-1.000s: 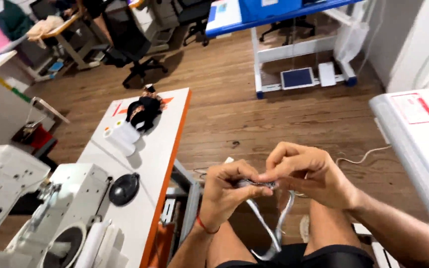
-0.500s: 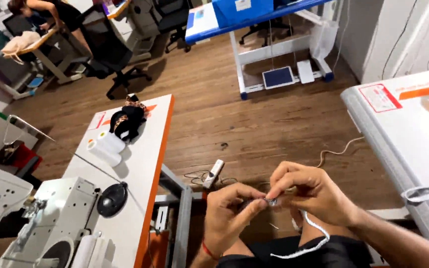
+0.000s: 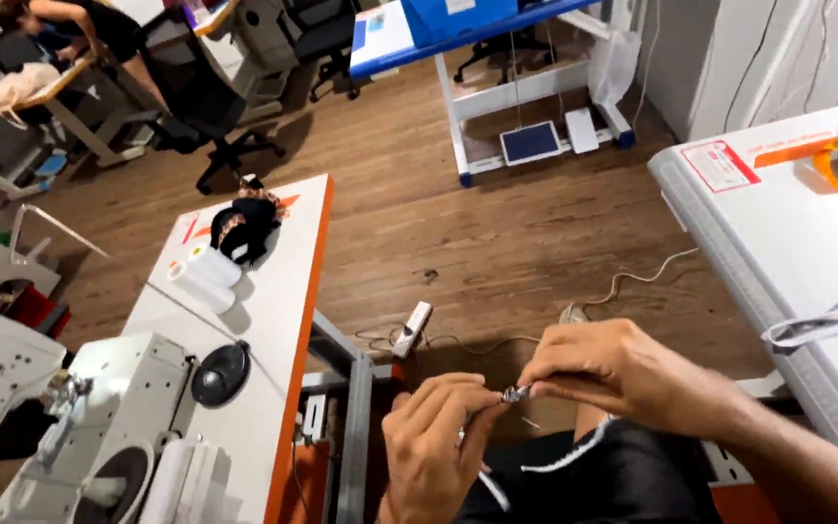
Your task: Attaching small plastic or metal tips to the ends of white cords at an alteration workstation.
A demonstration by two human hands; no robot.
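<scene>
My left hand (image 3: 435,442) and my right hand (image 3: 613,372) meet over my lap, fingertips pinched together on a small metal piece (image 3: 516,393) fixed to a white cord (image 3: 569,454). The cord trails down across my black shorts (image 3: 603,485). Both hands grip the same small piece; its exact shape is too small to tell.
A white sewing machine (image 3: 46,417) stands on the white, orange-edged table (image 3: 264,320) at my left, with a black disc (image 3: 220,374), white rolls (image 3: 204,277) and a dark bundle (image 3: 244,223). Another white table (image 3: 788,262) is at right. A power strip (image 3: 412,330) lies on the wooden floor. A person (image 3: 70,24) sits far left.
The view has tilted and my hands sit lower in the frame. The white cord, which hung in a loop below my hands, now lies across my shorts.
</scene>
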